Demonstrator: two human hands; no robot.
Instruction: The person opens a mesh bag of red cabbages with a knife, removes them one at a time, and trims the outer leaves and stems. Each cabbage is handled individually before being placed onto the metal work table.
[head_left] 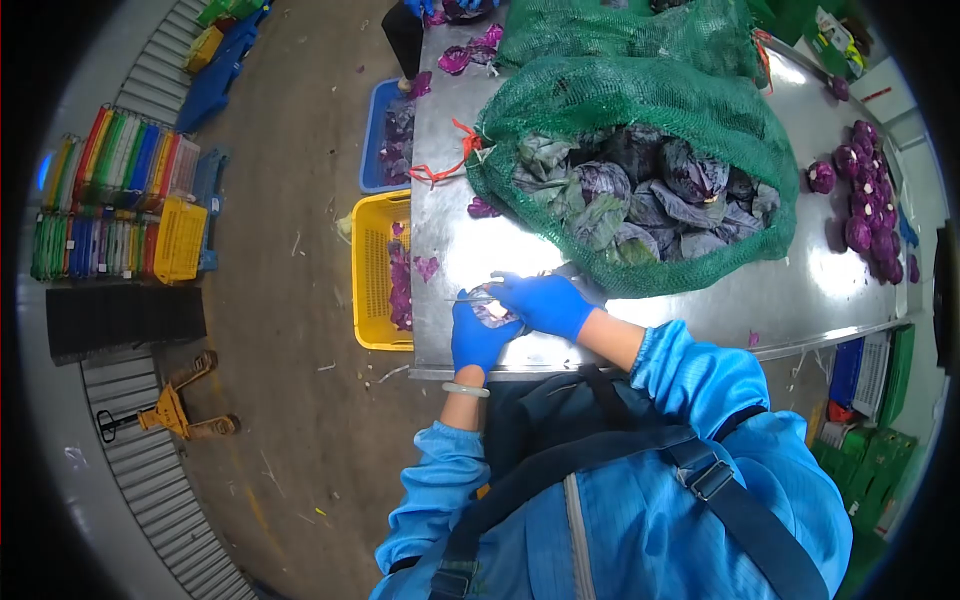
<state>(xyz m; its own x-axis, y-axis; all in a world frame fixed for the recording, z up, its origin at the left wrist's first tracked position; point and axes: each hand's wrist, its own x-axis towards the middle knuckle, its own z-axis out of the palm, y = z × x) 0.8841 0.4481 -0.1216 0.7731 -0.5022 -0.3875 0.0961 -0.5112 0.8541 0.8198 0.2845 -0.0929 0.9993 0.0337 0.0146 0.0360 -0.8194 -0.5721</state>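
A red cabbage with a pale cut stem end sits near the table's front edge. My left hand, in a blue glove, is wrapped round its near left side. My right hand, also gloved in blue, is closed over the handle of a knife, whose thin blade lies across the cabbage's far side. The handle is hidden by the fingers. Just beyond my hands lies an open green mesh sack, full of red cabbages with loose outer leaves.
A steel table carries another mesh sack and a pile of trimmed purple cabbages at right. A yellow crate and a blue crate with leaves stand left. Another person's gloved hand shows at the top.
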